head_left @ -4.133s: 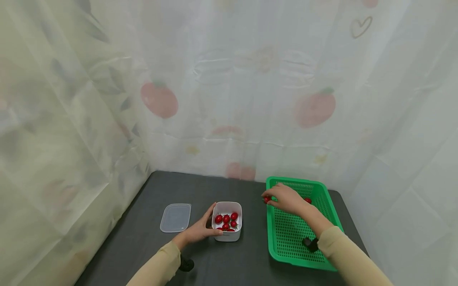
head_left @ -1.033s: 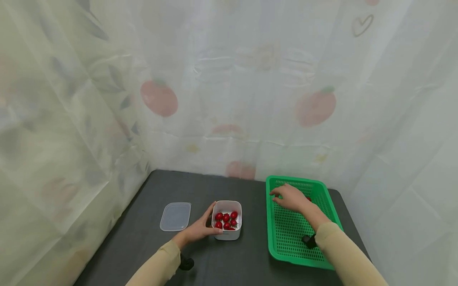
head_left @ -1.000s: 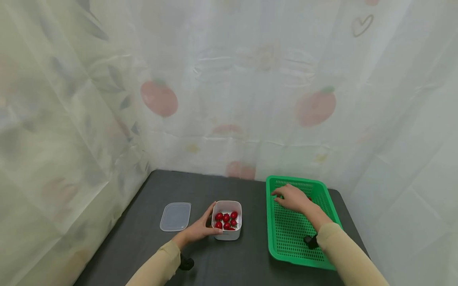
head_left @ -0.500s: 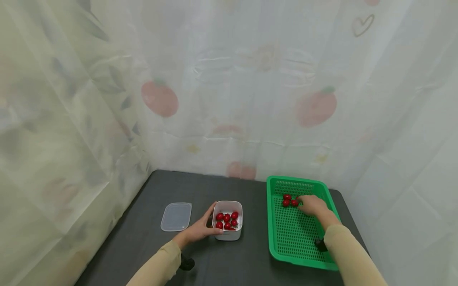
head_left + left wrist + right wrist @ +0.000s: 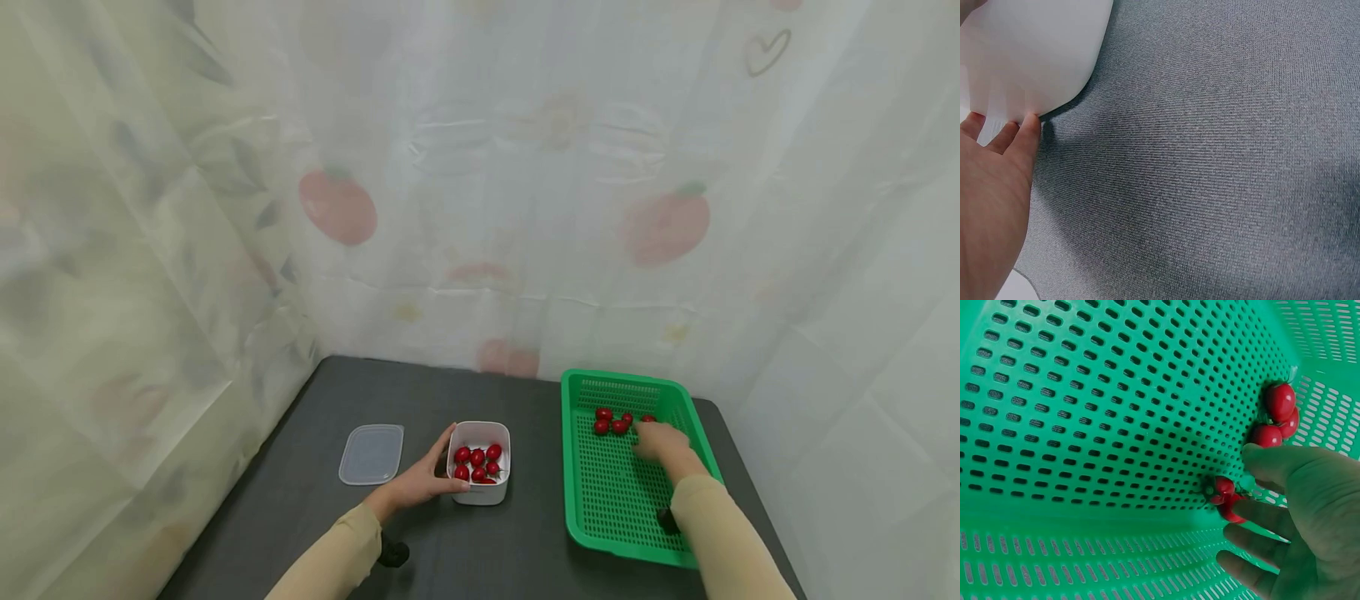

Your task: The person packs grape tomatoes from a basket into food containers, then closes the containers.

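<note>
My left hand [image 5: 415, 485] holds a small white plastic container [image 5: 480, 497] by its side, thumb at the front and fingers along the left. Several red cherry tomatoes [image 5: 477, 457] lie inside it. In the left wrist view, fingertips touch the container's wall [image 5: 1041, 56]. My right hand [image 5: 663, 442] is down inside a green plastic basket [image 5: 568, 475], near its far right. In the right wrist view, its thumb and fingers are spread apart beside two cherry tomatoes [image 5: 1224, 486]; more tomatoes [image 5: 1280, 402] lie just past the thumb.
A translucent square lid [image 5: 371, 454] lies flat on the dark table [image 5: 525, 533], left of the container. The basket's perforated walls rise around the right hand. A pale printed curtain [image 5: 480, 208] hangs behind the table.
My right hand, which pinched a tomato over the basket's left rim about four seconds ago, has moved right inside the basket, uncovering tomatoes there. The left hand stays on the container.
</note>
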Motion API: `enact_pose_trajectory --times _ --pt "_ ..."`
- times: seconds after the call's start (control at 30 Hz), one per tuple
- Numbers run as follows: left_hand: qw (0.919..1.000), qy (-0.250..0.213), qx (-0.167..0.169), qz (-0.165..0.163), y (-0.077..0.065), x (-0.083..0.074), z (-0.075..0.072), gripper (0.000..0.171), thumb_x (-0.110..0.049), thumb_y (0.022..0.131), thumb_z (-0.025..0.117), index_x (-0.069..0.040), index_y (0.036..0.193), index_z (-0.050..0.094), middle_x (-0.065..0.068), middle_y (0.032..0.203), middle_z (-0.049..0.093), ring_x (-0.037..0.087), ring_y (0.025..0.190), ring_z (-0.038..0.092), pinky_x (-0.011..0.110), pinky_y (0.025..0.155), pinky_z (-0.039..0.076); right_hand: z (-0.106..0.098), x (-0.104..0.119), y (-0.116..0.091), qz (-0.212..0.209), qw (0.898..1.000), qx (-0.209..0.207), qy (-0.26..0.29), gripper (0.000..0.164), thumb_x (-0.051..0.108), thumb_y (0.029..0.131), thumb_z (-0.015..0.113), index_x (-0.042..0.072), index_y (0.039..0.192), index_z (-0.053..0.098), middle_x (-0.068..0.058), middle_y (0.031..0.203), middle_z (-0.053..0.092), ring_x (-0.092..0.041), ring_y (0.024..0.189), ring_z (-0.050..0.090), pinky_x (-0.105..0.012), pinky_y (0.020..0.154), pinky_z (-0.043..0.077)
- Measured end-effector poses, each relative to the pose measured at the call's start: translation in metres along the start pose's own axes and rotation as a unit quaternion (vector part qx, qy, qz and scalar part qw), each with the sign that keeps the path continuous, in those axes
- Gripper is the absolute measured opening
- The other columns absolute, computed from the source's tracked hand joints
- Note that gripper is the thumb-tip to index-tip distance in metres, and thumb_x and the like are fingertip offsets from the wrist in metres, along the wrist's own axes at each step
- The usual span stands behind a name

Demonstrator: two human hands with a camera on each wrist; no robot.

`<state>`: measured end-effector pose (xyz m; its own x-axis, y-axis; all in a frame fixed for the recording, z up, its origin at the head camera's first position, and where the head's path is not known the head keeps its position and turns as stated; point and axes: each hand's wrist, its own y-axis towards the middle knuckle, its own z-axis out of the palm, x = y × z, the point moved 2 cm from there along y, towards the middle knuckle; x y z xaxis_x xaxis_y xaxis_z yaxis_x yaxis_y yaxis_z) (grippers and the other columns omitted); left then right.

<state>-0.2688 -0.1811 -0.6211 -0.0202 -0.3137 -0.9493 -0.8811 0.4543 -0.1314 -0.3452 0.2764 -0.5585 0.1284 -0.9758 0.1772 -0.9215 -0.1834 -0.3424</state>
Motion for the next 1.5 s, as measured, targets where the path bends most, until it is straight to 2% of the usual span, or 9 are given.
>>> enact_pose_trajectory --times 0.27,0.5,0.63,0.8,1.03,1.17,1.27,1.5 --pt "1.0000 -0.003 0.000 -0.006 0.001 0.004 0.000 0.113 -0.033 0.090 0.080 -0.026 0.165 -0.005 0.012 0.170 0.008 0.040 0.152 0.017 0.061 0.115 0.029 0.006 -0.004 0.005 0.021 1.000 0.005 0.002 0.042 0.008 0.098 0.060 -0.009 0.136 0.057 -0.030 0.130 0.060 -0.050 0.114 0.059 -0.060 0.089 0.051" --pt "1.0000 -0.002 0.000 -0.005 0.000 0.000 0.000 0.114 -0.034 0.090 0.080 -0.025 0.166 -0.004 0.013 0.169 0.008 0.040 0.153 0.014 0.063 0.115 0.027 0.012 -0.008 0.009 0.024 1.000 0.005 0.001 0.040 0.008 0.097 0.060 -0.008 0.134 0.058 -0.029 0.126 0.062 -0.046 0.109 0.061 -0.058 0.087 0.051" --pt "1.0000 0.001 0.000 -0.009 0.000 0.000 0.000 0.113 -0.035 0.090 0.080 -0.027 0.166 -0.003 0.013 0.169 0.009 0.039 0.153 0.013 0.064 0.115 0.025 0.015 -0.009 0.010 0.016 1.000 -0.002 -0.003 0.029 0.005 0.096 0.059 -0.005 0.123 0.064 -0.024 0.115 0.066 -0.036 0.097 0.063 -0.054 0.081 0.052" --pt "1.0000 0.003 -0.002 -0.008 -0.001 0.000 0.000 0.113 -0.034 0.090 0.080 -0.026 0.166 -0.002 0.013 0.169 0.010 0.040 0.153 0.015 0.065 0.115 0.025 0.017 -0.007 0.009 0.004 1.000 -0.008 -0.015 0.017 0.000 0.096 0.057 0.002 0.108 0.068 -0.016 0.101 0.067 -0.026 0.083 0.058 -0.046 0.074 0.050" --pt "0.9999 -0.001 -0.003 -0.010 -0.001 0.000 0.000 0.114 -0.034 0.089 0.081 -0.025 0.166 -0.003 0.014 0.169 0.010 0.042 0.153 0.014 0.066 0.114 0.025 0.016 -0.001 0.003 -0.020 0.999 -0.022 -0.020 0.019 -0.005 0.096 0.055 0.010 0.097 0.068 -0.007 0.088 0.064 -0.021 0.075 0.052 -0.040 0.065 0.045" --pt "1.0000 -0.003 -0.001 -0.007 -0.001 0.000 0.000 0.113 -0.032 0.090 0.080 -0.024 0.166 -0.003 0.015 0.169 0.010 0.043 0.152 0.015 0.065 0.114 0.026 0.018 0.001 0.001 -0.039 0.998 -0.038 -0.011 0.023 -0.005 0.094 0.057 0.012 0.079 0.060 -0.001 0.070 0.050 -0.018 0.065 0.039 -0.036 0.059 0.035" --pt "1.0000 -0.002 -0.001 -0.008 -0.001 0.001 0.000 0.112 -0.031 0.090 0.080 -0.025 0.166 -0.003 0.015 0.169 0.011 0.043 0.152 0.016 0.065 0.114 0.027 0.018 0.002 -0.001 -0.055 0.997 -0.049 -0.010 0.027 -0.005 0.091 0.059 0.013 0.073 0.054 -0.001 0.066 0.046 -0.018 0.063 0.034 -0.035 0.058 0.032" --pt "1.0000 -0.004 0.000 -0.006 -0.002 -0.001 0.001 0.112 -0.030 0.091 0.079 -0.023 0.166 -0.004 0.015 0.169 0.010 0.043 0.152 0.016 0.064 0.114 0.027 0.017 0.007 -0.005 -0.059 0.997 -0.043 -0.015 0.025 -0.008 0.094 0.057 0.012 0.079 0.057 -0.001 0.072 0.052 -0.019 0.066 0.040 -0.036 0.060 0.035"
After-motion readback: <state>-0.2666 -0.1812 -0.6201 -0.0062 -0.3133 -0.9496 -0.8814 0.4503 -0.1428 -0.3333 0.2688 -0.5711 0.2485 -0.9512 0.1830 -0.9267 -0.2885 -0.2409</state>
